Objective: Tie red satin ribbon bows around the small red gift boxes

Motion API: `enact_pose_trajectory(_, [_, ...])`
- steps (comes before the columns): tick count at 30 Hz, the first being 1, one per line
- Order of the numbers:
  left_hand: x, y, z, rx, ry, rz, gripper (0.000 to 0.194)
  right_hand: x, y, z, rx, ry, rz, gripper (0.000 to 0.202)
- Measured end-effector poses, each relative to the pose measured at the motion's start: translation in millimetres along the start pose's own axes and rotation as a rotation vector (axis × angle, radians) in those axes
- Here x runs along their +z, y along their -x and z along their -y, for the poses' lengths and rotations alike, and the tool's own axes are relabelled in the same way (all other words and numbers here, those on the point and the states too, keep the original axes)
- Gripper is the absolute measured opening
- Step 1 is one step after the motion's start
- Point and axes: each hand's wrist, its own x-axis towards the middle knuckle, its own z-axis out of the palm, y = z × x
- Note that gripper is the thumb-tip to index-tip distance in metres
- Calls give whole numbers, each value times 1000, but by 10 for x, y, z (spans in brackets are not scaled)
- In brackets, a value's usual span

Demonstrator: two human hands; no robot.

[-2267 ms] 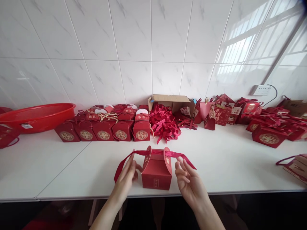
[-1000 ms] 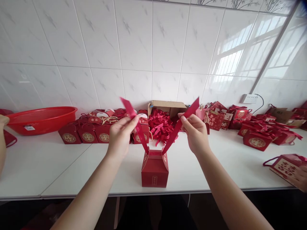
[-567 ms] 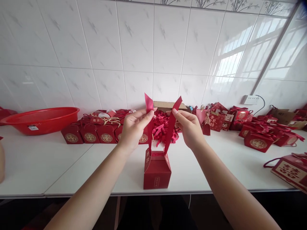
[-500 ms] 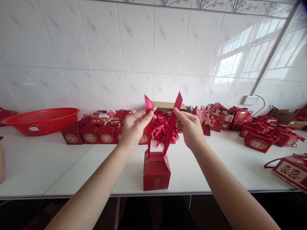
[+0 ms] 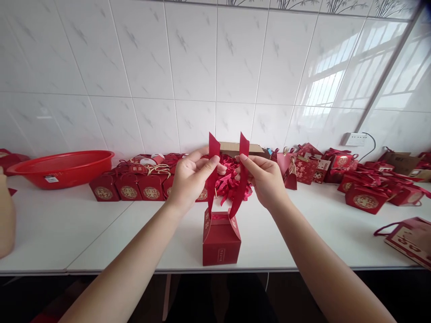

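Note:
A small red gift box (image 5: pixel 221 244) stands upright near the table's front edge, its top flaps leaning inward with a gap between them. From its top rise the two ends of a dark red ribbon (image 5: pixel 239 188). My left hand (image 5: pixel 191 179) pinches the left end between thumb and fingers, and its cut tip sticks up above the thumb. My right hand (image 5: pixel 266 179) pinches the right end the same way, at about equal height. Both ribbon ends run up from the box, a short distance apart. Neither hand touches the box itself.
Behind my hands, a cardboard box (image 5: pixel 240 147) stands behind a heap of red ribbons (image 5: pixel 232 181). Finished-looking red boxes (image 5: pixel 129 190) line up to the left, beside a red basin (image 5: pixel 63 170). More boxes (image 5: pixel 365 197) sit at right. Another person's arm (image 5: pixel 6 215) shows at far left.
My hands have drawn the two ribbon ends closer together, the right one shifting left and turning more upright. The arm at the far left reaches further into view.

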Motion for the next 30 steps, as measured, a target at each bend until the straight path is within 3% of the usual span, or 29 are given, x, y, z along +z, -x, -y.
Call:
enact_pose_trajectory(7, [16,-21,-42,-31,-14,-17,37,-10,-5,-8,10,-29,1,22])
enact_pose_trajectory(16, [41,-34,-143,-192,-218,149,61,-37,11,19,7,77,378,15])
enact_pose_trajectory(21, [-20,-41,-94,-304,-185,256,61,-58,31,-51,-78,131,317,23])
enact_pose_trajectory(23, [-65,-43,-61,-358,-129,254,53,-87,28,-66,-160,224,364,21])
enact_pose_trajectory(26, [-145,-44,-19,-408,-21,169,37,-165,17,-90,-447,516,418,16])
enact_pose_trajectory(30, [-207,-31,12,-475,186,165,28,-249,0,-163,-789,869,371,25])
